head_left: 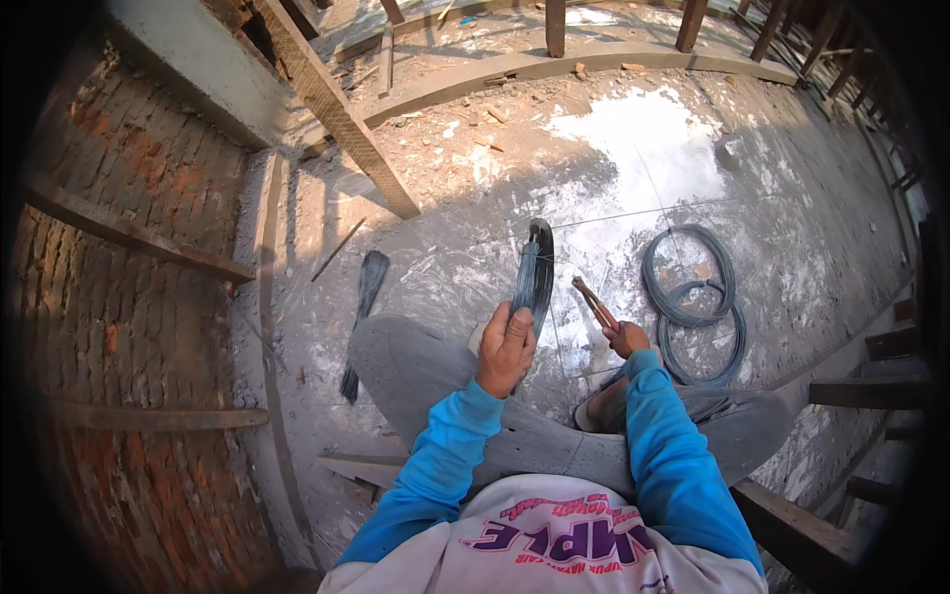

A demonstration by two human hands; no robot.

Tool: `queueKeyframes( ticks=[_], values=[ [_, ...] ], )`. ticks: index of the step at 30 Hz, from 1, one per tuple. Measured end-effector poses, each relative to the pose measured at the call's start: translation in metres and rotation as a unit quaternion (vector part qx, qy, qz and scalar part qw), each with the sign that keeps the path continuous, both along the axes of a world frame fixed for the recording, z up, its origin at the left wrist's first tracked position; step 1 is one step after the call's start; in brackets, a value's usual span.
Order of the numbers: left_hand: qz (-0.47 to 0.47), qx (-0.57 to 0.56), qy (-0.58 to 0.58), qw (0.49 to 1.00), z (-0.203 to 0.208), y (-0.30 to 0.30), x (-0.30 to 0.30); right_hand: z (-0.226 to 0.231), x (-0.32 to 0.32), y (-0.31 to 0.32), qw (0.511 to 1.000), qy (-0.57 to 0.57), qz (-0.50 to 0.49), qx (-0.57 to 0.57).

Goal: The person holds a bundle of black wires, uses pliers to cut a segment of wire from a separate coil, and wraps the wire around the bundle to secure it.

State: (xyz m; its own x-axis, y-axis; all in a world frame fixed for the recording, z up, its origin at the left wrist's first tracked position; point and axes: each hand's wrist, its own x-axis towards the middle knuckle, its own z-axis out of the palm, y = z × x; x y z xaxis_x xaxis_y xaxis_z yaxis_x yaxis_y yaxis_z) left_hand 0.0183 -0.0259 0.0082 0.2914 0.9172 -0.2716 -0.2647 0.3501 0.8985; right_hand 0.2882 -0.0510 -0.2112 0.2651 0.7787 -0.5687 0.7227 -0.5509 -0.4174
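Note:
My left hand (506, 350) is closed round a bundle of dark steel wire (535, 267), folded over in a loop at its far end. A thin wire tie crosses the bundle and sticks out to its right. In my right hand (627, 340) is a pair of pincers (595, 303) with reddish handles, its head pointing at the bundle but apart from it. To the right, two overlapping coils of wire (690, 275) lie on the floor. A second wire bundle (371, 277), tied near its middle, rests on the floor left of my knee.
A slanted wooden post (341, 109) meets the floor ahead on the left. Along the left runs a brick wall (119, 327) with wooden bars. Wooden pieces (861, 394) stand at the right, and a raised concrete edge (594, 61) with rubble crosses the far side.

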Motion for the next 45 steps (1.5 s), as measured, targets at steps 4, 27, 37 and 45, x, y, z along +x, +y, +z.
queueKeyframes(
  ticks=[4, 27, 37, 45],
  values=[
    [0.006, -0.007, -0.014, 1.000, 0.000, 0.001, 0.002, 0.027, 0.016, 0.005, 0.964, 0.231, -0.112, 0.074],
    [0.049, 0.024, 0.039, 0.998, -0.011, 0.006, -0.016, 0.173, 0.040, -0.020, 0.980, -0.146, -0.019, 0.131],
    [0.014, 0.039, 0.065, 0.997, -0.013, 0.007, -0.014, 0.229, 0.003, -0.010, 0.904, 0.423, -0.013, 0.065],
    [0.003, 0.057, 0.066, 0.996, -0.014, 0.006, -0.013, 0.226, 0.017, -0.014, 0.899, 0.437, 0.005, 0.008]
  ],
)
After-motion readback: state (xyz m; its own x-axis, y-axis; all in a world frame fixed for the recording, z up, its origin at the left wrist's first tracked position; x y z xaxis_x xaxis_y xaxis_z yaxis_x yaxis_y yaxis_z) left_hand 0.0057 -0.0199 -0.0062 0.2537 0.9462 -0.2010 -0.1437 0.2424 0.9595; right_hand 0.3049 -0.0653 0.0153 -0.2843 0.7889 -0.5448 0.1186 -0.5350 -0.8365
